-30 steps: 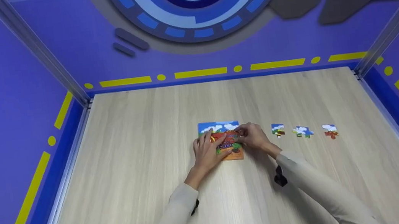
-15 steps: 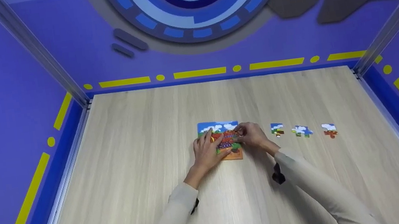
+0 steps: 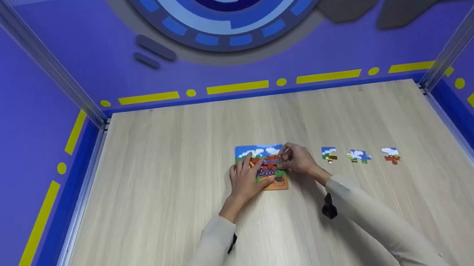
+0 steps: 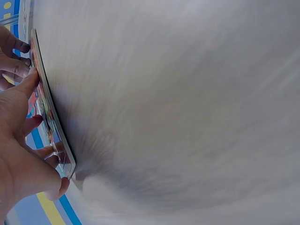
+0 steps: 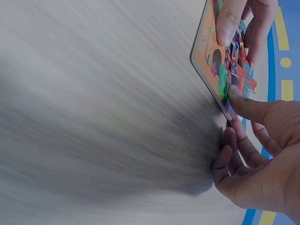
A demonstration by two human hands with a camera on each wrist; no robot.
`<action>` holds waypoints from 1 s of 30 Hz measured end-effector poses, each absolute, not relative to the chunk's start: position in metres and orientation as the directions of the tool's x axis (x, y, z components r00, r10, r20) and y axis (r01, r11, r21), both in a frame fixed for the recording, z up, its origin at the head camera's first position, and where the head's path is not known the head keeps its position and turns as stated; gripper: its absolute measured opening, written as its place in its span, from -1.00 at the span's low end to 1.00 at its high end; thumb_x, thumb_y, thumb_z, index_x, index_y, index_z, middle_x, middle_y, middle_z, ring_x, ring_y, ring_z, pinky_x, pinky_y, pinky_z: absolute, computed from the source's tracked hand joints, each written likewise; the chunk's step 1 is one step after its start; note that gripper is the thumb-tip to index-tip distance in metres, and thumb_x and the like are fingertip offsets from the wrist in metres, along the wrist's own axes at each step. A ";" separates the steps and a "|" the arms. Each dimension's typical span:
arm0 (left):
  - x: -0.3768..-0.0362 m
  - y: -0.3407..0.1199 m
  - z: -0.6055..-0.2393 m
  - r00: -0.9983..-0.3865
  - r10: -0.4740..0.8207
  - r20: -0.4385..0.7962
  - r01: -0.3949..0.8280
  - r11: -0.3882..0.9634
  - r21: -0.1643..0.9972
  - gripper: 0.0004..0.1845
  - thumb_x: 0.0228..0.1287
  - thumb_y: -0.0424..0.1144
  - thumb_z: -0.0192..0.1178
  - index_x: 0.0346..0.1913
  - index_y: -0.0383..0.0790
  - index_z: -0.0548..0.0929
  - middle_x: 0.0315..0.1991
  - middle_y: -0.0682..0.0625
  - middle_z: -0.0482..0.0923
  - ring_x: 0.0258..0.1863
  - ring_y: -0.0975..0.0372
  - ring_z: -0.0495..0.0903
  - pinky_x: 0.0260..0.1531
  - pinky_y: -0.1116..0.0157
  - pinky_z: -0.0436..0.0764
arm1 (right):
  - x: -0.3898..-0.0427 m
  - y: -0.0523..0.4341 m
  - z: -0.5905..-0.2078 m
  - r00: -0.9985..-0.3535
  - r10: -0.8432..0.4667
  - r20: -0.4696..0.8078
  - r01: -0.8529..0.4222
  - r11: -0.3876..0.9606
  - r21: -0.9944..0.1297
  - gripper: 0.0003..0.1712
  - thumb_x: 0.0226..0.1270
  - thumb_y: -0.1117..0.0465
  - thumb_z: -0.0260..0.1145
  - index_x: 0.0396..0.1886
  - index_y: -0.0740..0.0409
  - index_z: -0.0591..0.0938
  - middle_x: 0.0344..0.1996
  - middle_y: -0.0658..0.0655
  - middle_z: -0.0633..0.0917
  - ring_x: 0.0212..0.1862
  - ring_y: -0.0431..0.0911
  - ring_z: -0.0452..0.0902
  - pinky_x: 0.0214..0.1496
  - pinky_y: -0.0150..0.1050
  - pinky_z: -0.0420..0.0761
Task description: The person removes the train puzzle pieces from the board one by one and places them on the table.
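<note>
A picture puzzle in a flat board (image 3: 262, 149) lies mid-table, with blue sky and clouds along its far side and an orange border on its near side. Across its left part rests my left hand (image 3: 244, 178), fingers spread and pressing on the picture. My right hand (image 3: 299, 159) is at the board's right edge, its thumb (image 5: 241, 104) and fingers bent around a reddish puzzle piece (image 5: 247, 78). That piece sits tilted above the picture in the right wrist view. Fingers partly cover the picture's middle.
Three loose puzzle pieces lie in a row to the right: a near one (image 3: 329, 154), a middle one (image 3: 358, 156) and a far-right one (image 3: 391, 155). Purple walls with yellow dashes (image 3: 238, 87) and metal posts (image 3: 71, 90) border the wooden table (image 3: 157, 184).
My right hand has shifted slightly away from me along the board's right edge, and darker gaps now show in the red part of the picture. The left hand stays nearly in place.
</note>
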State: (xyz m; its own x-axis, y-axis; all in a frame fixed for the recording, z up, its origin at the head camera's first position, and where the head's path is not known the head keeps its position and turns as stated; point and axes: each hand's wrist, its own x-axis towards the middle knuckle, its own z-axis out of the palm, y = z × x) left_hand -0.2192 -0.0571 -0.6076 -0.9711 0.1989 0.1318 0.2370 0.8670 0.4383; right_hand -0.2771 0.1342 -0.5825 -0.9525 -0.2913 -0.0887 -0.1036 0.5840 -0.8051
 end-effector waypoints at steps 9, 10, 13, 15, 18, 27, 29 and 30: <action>-0.219 -0.058 -0.607 -0.972 0.193 0.137 0.235 0.858 0.458 -0.25 0.06 0.25 0.26 0.28 -0.06 0.48 0.36 -0.22 0.24 0.29 -0.10 0.25 0.17 -0.21 0.14 | -0.276 0.137 -0.588 -0.948 -0.317 -0.007 -0.158 0.491 -0.857 -0.66 0.00 0.49 0.43 -0.18 0.39 0.55 -0.42 0.36 0.67 -0.41 0.09 0.57 -0.45 -0.39 0.41; -0.220 -0.058 -0.607 -0.973 0.192 0.130 0.231 0.858 0.460 -0.25 0.06 0.25 0.25 0.28 -0.05 0.48 0.37 -0.21 0.24 0.29 -0.09 0.24 0.18 -0.20 0.14 | -0.276 0.138 -0.588 -0.946 -0.325 -0.004 -0.162 0.481 -0.862 -0.66 0.01 0.50 0.42 -0.18 0.39 0.55 -0.43 0.37 0.67 -0.42 0.09 0.57 -0.46 -0.39 0.41; -0.220 -0.058 -0.607 -0.974 0.190 0.123 0.226 0.857 0.463 -0.26 0.05 0.26 0.26 0.27 -0.04 0.49 0.37 -0.21 0.24 0.29 -0.08 0.25 0.18 -0.20 0.14 | -0.276 0.140 -0.589 -0.939 -0.343 -0.007 -0.160 0.455 -0.876 -0.67 0.04 0.51 0.39 -0.16 0.41 0.53 -0.43 0.38 0.67 -0.48 0.02 0.53 -0.51 -0.40 0.39; -0.221 -0.058 -0.607 -0.973 0.192 0.128 0.229 0.860 0.456 -0.27 0.05 0.26 0.26 0.27 -0.02 0.50 0.37 -0.21 0.25 0.28 -0.08 0.26 0.17 -0.20 0.15 | -0.276 0.142 -0.589 -0.939 -0.343 -0.024 -0.142 0.449 -0.882 -0.66 0.07 0.50 0.38 -0.13 0.41 0.53 -0.42 0.38 0.66 -0.49 -0.06 0.49 -0.52 -0.40 0.38; -0.221 -0.057 -0.607 -0.972 0.195 0.129 0.233 0.861 0.452 -0.27 0.04 0.25 0.27 0.27 0.00 0.50 0.37 -0.21 0.24 0.27 -0.08 0.27 0.17 -0.20 0.15 | -0.277 0.146 -0.588 -0.942 -0.330 -0.062 -0.099 0.450 -0.887 -0.66 0.10 0.50 0.35 -0.09 0.39 0.51 -0.40 0.37 0.65 -0.48 -0.13 0.44 -0.51 -0.39 0.37; -0.222 -0.057 -0.608 -0.973 0.199 0.119 0.231 0.867 0.441 -0.27 0.05 0.25 0.26 0.28 0.00 0.49 0.37 -0.20 0.23 0.29 -0.07 0.24 0.18 -0.19 0.15 | -0.274 0.158 -0.578 -0.941 -0.285 -0.184 0.049 0.424 -0.905 -0.63 0.18 0.56 0.22 0.00 0.31 0.47 -0.34 0.24 0.61 -0.43 -0.03 0.49 -0.52 -0.23 0.49; -0.221 -0.057 -0.608 -0.974 0.198 0.112 0.227 0.869 0.439 -0.27 0.05 0.25 0.26 0.28 0.00 0.49 0.37 -0.20 0.23 0.30 -0.07 0.23 0.19 -0.18 0.14 | -0.273 0.161 -0.577 -0.943 -0.277 -0.185 0.050 0.430 -0.902 -0.63 0.18 0.56 0.21 0.00 0.31 0.48 -0.32 0.25 0.61 -0.42 -0.01 0.51 -0.48 -0.19 0.52; -0.221 -0.057 -0.608 -0.974 0.198 0.106 0.224 0.870 0.439 -0.27 0.05 0.25 0.26 0.28 0.00 0.48 0.38 -0.20 0.22 0.30 -0.06 0.23 0.19 -0.18 0.14 | -0.273 0.163 -0.576 -0.945 -0.273 -0.182 0.048 0.434 -0.900 -0.63 0.19 0.56 0.22 0.00 0.31 0.48 -0.32 0.26 0.61 -0.41 0.01 0.51 -0.46 -0.18 0.54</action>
State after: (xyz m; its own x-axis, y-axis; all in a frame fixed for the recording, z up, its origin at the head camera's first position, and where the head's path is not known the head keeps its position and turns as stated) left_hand -0.2211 -0.0572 -0.6080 -0.9745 0.1977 0.1064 0.2245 0.8702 0.4386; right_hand -0.2730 0.1631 -0.5761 -0.9448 -0.2726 -0.1820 0.0480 0.4342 -0.8995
